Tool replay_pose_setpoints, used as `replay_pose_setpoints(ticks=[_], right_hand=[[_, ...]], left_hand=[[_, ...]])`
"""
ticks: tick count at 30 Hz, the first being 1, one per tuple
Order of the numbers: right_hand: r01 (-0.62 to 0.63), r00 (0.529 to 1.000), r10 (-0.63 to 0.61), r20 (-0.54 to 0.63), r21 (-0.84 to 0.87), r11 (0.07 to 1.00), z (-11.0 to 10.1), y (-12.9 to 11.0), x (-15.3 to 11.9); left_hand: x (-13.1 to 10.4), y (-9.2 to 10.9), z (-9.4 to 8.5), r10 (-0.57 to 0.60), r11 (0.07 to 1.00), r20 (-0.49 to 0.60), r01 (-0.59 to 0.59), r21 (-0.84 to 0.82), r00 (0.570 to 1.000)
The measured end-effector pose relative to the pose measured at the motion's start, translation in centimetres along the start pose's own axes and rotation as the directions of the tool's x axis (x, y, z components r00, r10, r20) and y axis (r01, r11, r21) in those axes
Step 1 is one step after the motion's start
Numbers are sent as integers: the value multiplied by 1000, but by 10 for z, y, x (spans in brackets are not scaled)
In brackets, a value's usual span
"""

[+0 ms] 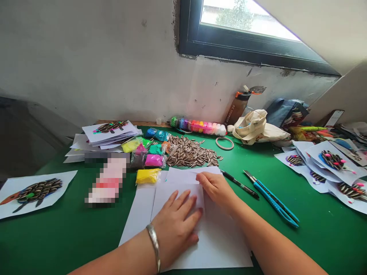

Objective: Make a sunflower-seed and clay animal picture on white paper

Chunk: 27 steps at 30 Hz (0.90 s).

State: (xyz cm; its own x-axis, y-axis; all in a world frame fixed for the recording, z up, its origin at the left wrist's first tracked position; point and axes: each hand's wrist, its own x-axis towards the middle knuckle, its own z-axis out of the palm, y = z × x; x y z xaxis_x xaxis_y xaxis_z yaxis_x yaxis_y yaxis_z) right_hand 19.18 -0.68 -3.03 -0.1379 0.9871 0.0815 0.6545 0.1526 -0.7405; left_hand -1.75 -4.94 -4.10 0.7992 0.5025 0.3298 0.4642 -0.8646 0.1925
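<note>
My left hand (180, 221), with a silver bangle (153, 243) at its wrist, lies flat with fingers spread on a smaller piece of white paper (164, 195). My right hand (215, 188) is closed, thumb and fingers pinching the paper near its upper right corner. Beneath lie larger white sheets (226, 248), partly hidden by both hands. Just right of my right hand are a black pen (242, 185) and a blue utility knife (273, 200) with its blade out. A yellow clay packet (148, 176) touches the sheets' upper left edge.
Sunflower seeds (192, 152) lie in a heap behind the paper, beside several bagged clay packets (155, 160). Seed-decorated pictures lie left (40, 193) and right (334, 160). Farther back are a tape roll (224, 143), a bottle (237, 107) and a cloth bag (252, 128) near the wall.
</note>
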Motion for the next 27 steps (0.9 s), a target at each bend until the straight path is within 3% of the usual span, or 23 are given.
replay_pose_setpoints(ticks=[3, 6, 8, 12, 21, 27], right_hand=[[-36, 988, 22, -150, -96, 995, -6, 7, 2], [-113, 970, 61, -235, -216, 970, -9, 16, 3], [-112, 981, 59, -185, -289, 951, -9, 19, 3], [18, 999, -30, -31, -332, 943, -2, 21, 6], [216, 968, -244, -60, -297, 930, 20, 31, 33], [262, 947, -298, -122, -246, 933, 21, 33, 33]], left_hand=[[-1, -5, 5, -27, 999, 146, 23, 27, 989], [-2, -3, 5, -26, 999, 166, 21, 34, 986], [-3, -2, 6, -25, 999, 168, 20, 32, 985], [-4, -1, 8, -23, 1000, 171, 20, 22, 985], [7, 2, 11, 27, 998, 231, -14, -54, 973], [12, 9, 15, 10, 999, 220, 1, -51, 975]])
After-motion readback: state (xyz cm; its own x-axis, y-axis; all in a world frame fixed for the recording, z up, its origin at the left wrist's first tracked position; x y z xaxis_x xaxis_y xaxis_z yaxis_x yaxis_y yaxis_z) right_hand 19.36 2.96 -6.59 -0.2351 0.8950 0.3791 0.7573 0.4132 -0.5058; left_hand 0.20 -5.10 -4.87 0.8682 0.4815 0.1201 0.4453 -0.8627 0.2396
